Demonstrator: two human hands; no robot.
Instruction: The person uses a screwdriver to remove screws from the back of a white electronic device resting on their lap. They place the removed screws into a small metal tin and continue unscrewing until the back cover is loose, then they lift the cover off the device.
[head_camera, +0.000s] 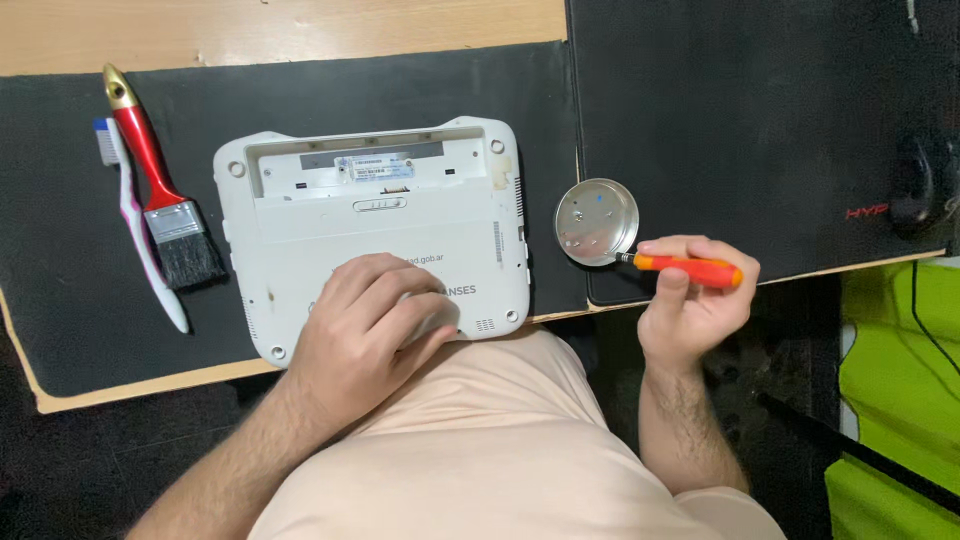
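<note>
Currently the left hand (375, 325) lies palm-down, fingers loosely spread, on the near half of the white laptop (372, 235), gripping nothing. The laptop sits underside up on the black mat (60, 260); the battery bay along its far edge is open. The right hand (690, 300) is closed around the orange-red handle of a screwdriver (685, 266), held roughly level at the desk's near edge, tip pointing left toward the small round metal dish (597, 221), tip at its rim; can't tell if touching. The dish sits just right of the laptop, a few small screws in it. Left of the laptop: red-handled paintbrush (160, 190) and white-pink toothbrush (140, 225), side by side.
</note>
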